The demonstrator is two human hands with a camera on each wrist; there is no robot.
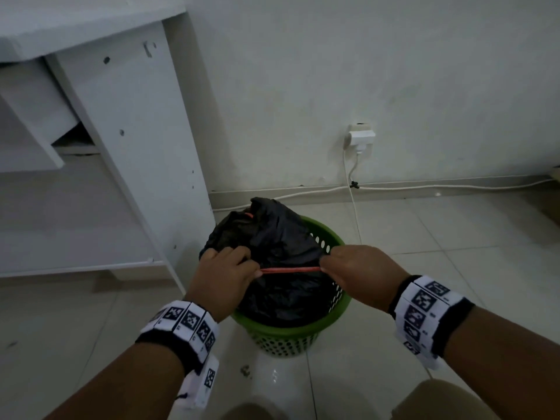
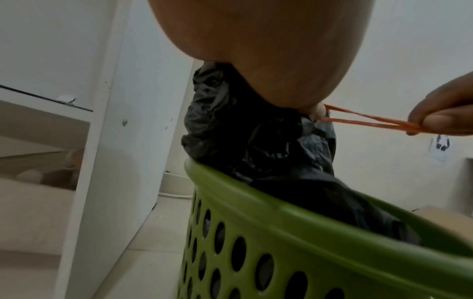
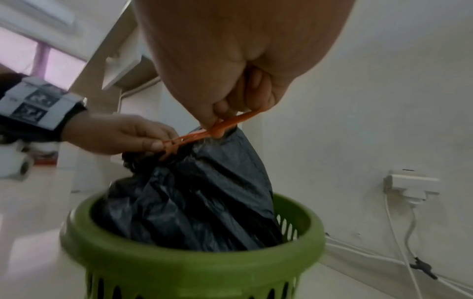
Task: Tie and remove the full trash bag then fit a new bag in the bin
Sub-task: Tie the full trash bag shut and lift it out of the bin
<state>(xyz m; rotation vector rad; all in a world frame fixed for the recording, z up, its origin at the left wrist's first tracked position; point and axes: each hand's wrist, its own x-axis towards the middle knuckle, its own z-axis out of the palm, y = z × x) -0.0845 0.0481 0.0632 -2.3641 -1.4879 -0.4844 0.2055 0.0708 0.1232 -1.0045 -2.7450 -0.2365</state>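
Note:
A full black trash bag (image 1: 281, 237) (image 2: 245, 137) (image 3: 199, 194) bulges out of a green perforated bin (image 1: 288, 331) (image 2: 294, 242) (image 3: 194, 261) on the tiled floor. An orange drawstring (image 1: 290, 270) (image 2: 371, 119) (image 3: 204, 133) stretches taut across the bag's gathered top. My left hand (image 1: 225, 275) (image 3: 122, 134) pinches the drawstring's left end against the bunched plastic. My right hand (image 1: 357, 272) (image 2: 445, 113) (image 3: 230, 85) pinches the loop's right end and holds it out to the right. A second bit of orange drawstring (image 1: 249, 215) shows at the bag's far side.
A white desk side panel (image 1: 130, 140) stands close to the bin's left. A wall socket with a plug (image 1: 360, 136) and white cables (image 1: 353, 192) run along the wall behind. Tiled floor (image 1: 439, 237) lies open to the right. Small debris (image 1: 246, 370) lies in front of the bin.

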